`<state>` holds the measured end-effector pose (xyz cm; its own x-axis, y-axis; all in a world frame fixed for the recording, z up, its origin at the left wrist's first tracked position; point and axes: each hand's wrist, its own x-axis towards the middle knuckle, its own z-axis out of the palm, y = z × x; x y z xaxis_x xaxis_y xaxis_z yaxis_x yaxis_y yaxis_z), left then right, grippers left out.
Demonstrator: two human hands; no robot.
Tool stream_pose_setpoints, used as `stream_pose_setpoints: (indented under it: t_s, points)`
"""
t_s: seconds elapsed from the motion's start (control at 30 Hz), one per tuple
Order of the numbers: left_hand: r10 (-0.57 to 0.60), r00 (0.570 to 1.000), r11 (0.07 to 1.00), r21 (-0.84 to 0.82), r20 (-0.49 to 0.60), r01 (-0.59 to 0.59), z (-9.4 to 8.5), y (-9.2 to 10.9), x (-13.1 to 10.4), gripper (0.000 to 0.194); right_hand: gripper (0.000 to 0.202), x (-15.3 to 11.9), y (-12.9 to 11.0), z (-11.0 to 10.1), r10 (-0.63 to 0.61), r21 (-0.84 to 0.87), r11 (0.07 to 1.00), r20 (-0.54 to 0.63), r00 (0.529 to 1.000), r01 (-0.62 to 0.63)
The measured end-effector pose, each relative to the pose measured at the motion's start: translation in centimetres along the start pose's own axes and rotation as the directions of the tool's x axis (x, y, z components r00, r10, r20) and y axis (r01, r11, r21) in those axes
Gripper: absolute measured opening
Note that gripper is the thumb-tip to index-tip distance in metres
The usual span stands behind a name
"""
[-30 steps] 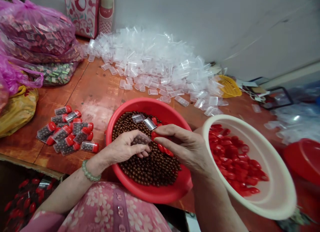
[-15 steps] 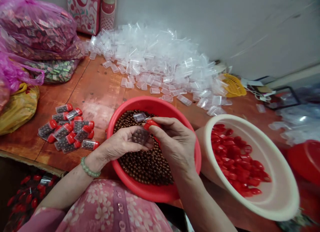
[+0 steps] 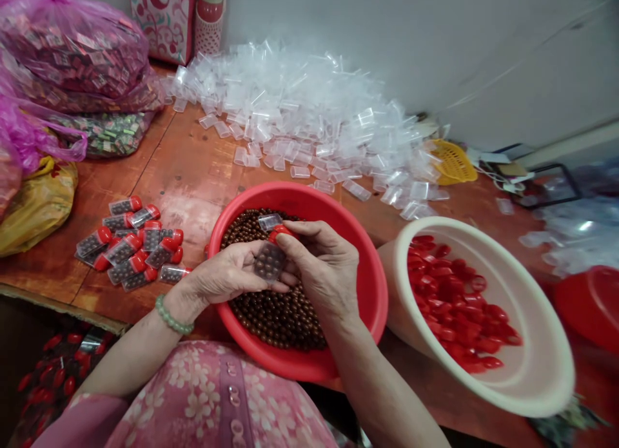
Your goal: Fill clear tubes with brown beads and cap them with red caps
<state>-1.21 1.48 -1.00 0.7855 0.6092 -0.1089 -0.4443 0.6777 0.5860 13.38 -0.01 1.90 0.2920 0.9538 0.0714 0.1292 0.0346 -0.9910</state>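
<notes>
Over a red basin [image 3: 374, 293] of brown beads [image 3: 275, 322], my left hand [image 3: 232, 271] is closed on a clear plastic container [image 3: 269, 261] full of dark beads. My right hand [image 3: 322, 261] pinches a red cap [image 3: 282, 231] between thumb and fingers, right by the container's upper end. Whether the cap is seated on it, I cannot tell. Another clear container [image 3: 271, 222] lies on the beads just beyond my fingers. Filled containers with red caps [image 3: 138, 245] form a small pile on the table to the left.
A cream tub [image 3: 541, 364] of red caps [image 3: 454, 300] stands right of the basin. Clear empty containers [image 3: 309, 119] are heaped along the wall, beside a yellow basket [image 3: 452, 161]. Pink bags [image 3: 72, 48] of small packets fill the far left. More red-capped pieces [image 3: 48, 383] lie below the table edge.
My right hand has moved left with the red cap, closer to the filled container. My left hand stays nearly in place, still holding the container.
</notes>
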Motion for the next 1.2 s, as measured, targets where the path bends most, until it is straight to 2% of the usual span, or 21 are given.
stream_pose_setpoints:
  t_s: [0.13,0.3,0.43,0.53,0.6,0.77,0.83,1.03,1.2]
  points:
    - [-0.026,1.0,0.999,-0.023,0.01,0.026,0.0,0.1,-0.1,0.04,0.014,-0.1,-0.1,0.0,0.03,-0.012,0.999,0.025,0.999,-0.03]
    - [0.002,1.0,1.0,0.017,-0.019,-0.001,-0.3,-0.3,0.2,0.033,0.012,-0.2,-0.2,0.3,-0.099,-0.069,0.993,-0.006,0.995,0.099]
    - [-0.016,0.998,0.998,0.067,-0.065,0.02,-0.4,-0.5,0.5,0.028,0.014,-0.2,-0.1,0.5,-0.007,-0.027,1.0,-0.008,1.0,0.007]
    - [-0.021,0.998,0.998,0.051,-0.053,0.023,-0.4,-0.3,0.5,0.028,0.016,-0.3,0.0,0.7,0.061,0.006,0.998,0.007,0.998,-0.061]
    - [-0.039,0.999,0.999,0.01,-0.028,0.04,-0.4,-0.1,0.4,0.027,0.014,-0.3,0.0,0.8,0.056,0.003,0.998,0.004,0.998,-0.056]
    - [-0.078,0.997,0.989,-0.127,0.024,0.08,-1.1,0.1,0.5,0.022,0.011,0.1,0.4,0.8,-0.044,-0.026,0.999,0.011,0.999,0.044]
    - [-0.08,0.996,0.982,-0.172,0.025,0.083,-1.4,0.0,0.6,0.023,0.011,0.4,0.5,0.7,-0.034,-0.016,0.999,0.035,0.999,0.034]
    - [-0.128,0.991,0.974,-0.195,-0.039,0.119,-1.2,0.1,1.0,0.022,0.016,0.7,0.5,0.5,0.043,-0.016,0.999,0.079,0.996,-0.041]
    - [-0.164,0.98,0.977,-0.155,-0.115,0.146,-0.7,0.4,1.5,0.039,0.022,0.6,0.5,0.6,0.101,0.032,0.994,0.096,0.99,-0.104]
